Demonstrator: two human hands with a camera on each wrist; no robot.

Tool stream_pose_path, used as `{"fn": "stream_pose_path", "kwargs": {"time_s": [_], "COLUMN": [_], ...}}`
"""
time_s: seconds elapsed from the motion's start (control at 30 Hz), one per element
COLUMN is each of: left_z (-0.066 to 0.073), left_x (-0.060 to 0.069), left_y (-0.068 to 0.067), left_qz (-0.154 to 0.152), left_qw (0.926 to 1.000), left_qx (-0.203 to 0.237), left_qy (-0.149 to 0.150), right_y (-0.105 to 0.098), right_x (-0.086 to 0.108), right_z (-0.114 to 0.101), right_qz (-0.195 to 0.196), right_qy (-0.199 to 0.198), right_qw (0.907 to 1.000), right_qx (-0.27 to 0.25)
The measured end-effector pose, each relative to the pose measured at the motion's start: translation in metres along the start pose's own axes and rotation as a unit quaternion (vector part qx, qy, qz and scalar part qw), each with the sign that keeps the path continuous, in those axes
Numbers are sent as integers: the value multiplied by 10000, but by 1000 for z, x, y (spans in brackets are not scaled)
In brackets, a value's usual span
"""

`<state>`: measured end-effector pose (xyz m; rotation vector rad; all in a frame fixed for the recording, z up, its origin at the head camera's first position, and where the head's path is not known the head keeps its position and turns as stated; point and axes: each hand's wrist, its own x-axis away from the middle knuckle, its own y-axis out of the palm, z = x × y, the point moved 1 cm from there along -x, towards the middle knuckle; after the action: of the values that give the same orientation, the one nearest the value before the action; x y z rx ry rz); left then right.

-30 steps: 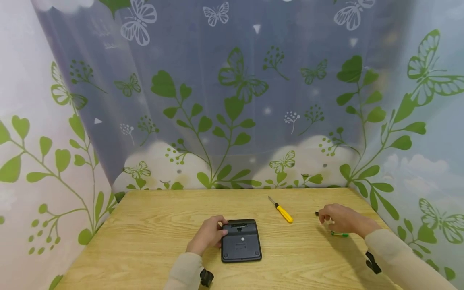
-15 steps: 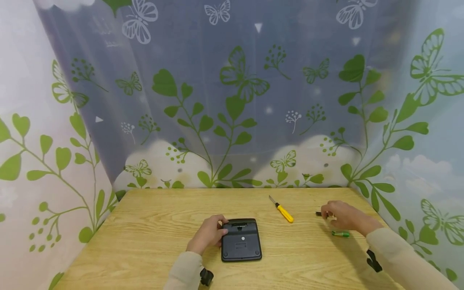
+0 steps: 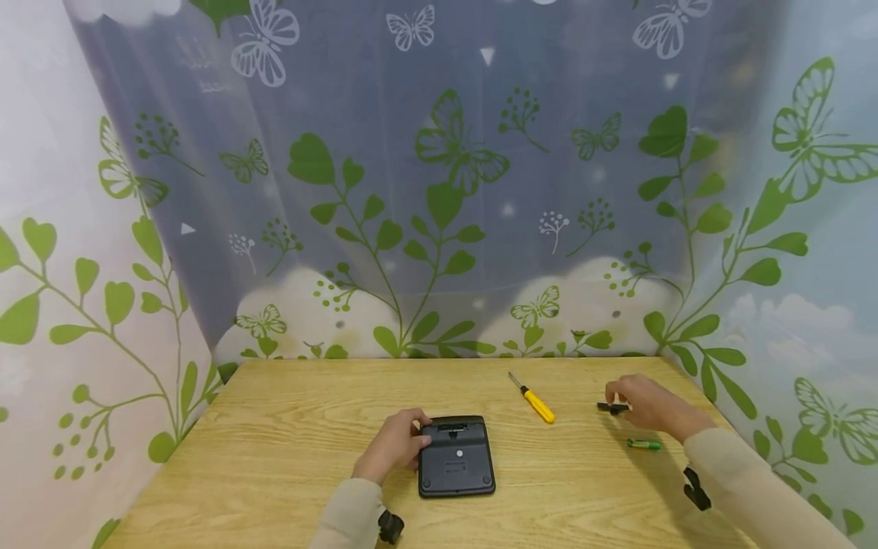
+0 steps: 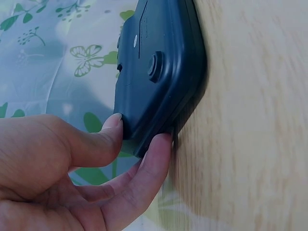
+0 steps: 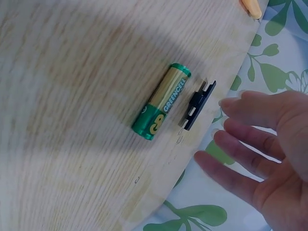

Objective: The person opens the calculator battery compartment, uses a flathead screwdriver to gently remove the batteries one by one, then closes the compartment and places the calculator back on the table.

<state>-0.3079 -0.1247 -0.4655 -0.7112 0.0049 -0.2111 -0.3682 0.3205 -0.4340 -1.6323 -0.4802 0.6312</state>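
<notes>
A black device [image 3: 456, 465] lies back side up on the table, with a slot near its far edge. My left hand [image 3: 393, 444] grips its left side; in the left wrist view the thumb of the left hand [image 4: 110, 168] is on the device's back [image 4: 149, 91] and a finger is at its edge. On the right, a small black cover [image 3: 613, 408] lies beside my right hand [image 3: 655, 406]. The right wrist view shows the right hand [image 5: 264, 144] with parted fingers, not touching the cover [image 5: 198, 106]. A green and gold battery [image 5: 161, 102] lies beside the cover.
A yellow screwdriver [image 3: 537, 404] lies between the device and the cover, its tip pointing to the back. A patterned curtain [image 3: 453, 252] hangs behind the wooden table [image 3: 315, 396] and along both sides.
My right hand has come off the small black cover, which now shows more fully on the table. The left hand and the device have stayed in place.
</notes>
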Motion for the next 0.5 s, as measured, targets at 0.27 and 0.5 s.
{"fn": "stream_pose_path", "kwargs": {"time_s": [0.27,0.5], "left_z": [-3,-2], "left_x": [0,-1], "left_y": [1,0], "left_qz": [12,6], "left_qw": [10000,10000], "left_qx": [42,-30], "left_qy": [-1,4], "right_y": [0,-1], "right_x": [-7,-12], "right_z": [1,2], "right_qz": [-199,-428], "right_qy": [201,323], "right_qw": [9992,9980], "right_qx": [-282,-333]}}
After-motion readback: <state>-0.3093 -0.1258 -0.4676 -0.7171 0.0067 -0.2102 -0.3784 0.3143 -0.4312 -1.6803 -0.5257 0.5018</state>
